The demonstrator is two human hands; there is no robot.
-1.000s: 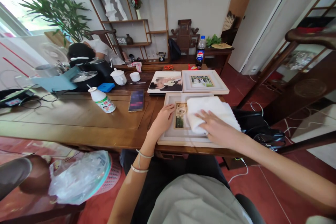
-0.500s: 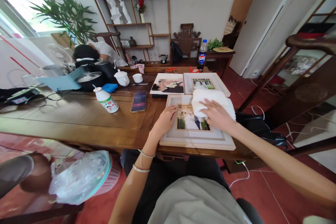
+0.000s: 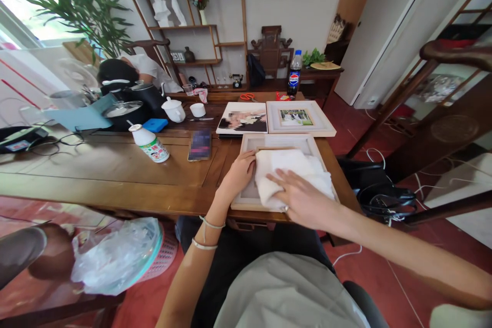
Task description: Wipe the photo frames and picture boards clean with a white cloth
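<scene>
A white cloth (image 3: 286,161) lies folded over the middle of a light wooden picture frame (image 3: 246,141), hiding most of the photo inside. My right hand (image 3: 302,197) presses on the cloth and holds it, fingers partly stretched toward the left. At the frame's left side, my left hand (image 3: 241,170) grips the edge, its fingertips beside the cloth. Just behind stands a second framed picture (image 3: 326,122), lying flat with an outdoor photo in it. To its left is a print with a white border (image 3: 226,113), partly blurred out.
A white drink bottle with a straw (image 3: 148,143) and a phone (image 3: 200,144) are on the wooden table (image 3: 96,169). Farther back are a teapot (image 3: 173,110), a white cup (image 3: 198,109), orange-handled scissors (image 3: 248,97) and a cola bottle (image 3: 294,74). A person (image 3: 144,69) leans down at the far left.
My right hand has slid the cloth left and toward me, so it now covers the photo. My left hand stays at the frame's left edge. The view has shifted slightly.
</scene>
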